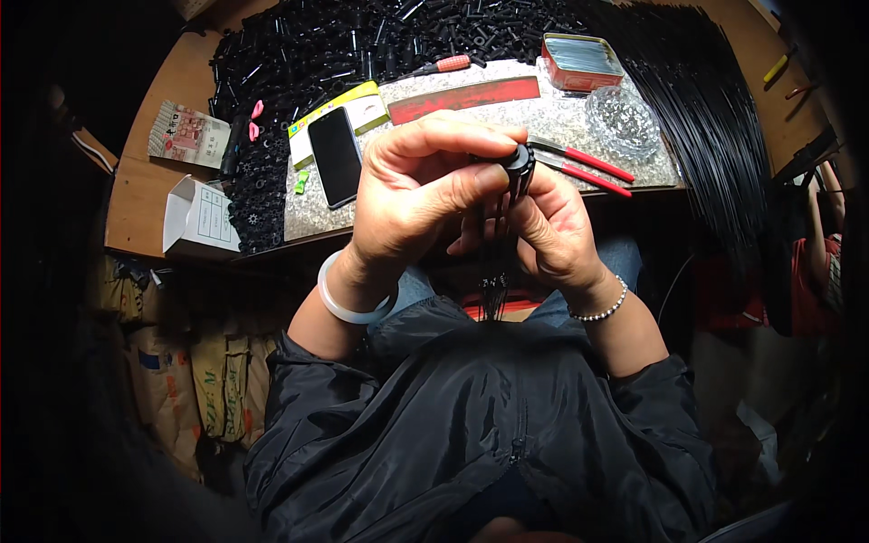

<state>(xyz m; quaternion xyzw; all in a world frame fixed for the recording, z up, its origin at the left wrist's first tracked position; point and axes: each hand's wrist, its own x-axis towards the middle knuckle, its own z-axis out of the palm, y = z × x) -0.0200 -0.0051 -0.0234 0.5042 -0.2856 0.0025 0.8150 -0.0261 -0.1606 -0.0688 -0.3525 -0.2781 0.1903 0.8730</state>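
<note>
My left hand [412, 185] pinches a small round black plastic hub [518, 159] between thumb and fingertips, in front of the table edge. Thin black rods [493, 271] hang from beneath the hub towards my lap, bunched together. Just below the hub, my right hand [557, 226] closes its thumb and fingers around the upper part of the rods. Some of its fingers are hidden behind them. Beyond my right hand, red-handled pliers [584, 170] lie on the speckled work surface [434, 107].
A heap of black plastic parts [317, 63] covers the back left. Long black rods [715, 118] overhang the table at right. A tin of thin rods [582, 63], glass dish [623, 122], red bar [463, 98], phone [334, 158] and white box [201, 217] surround the work spot.
</note>
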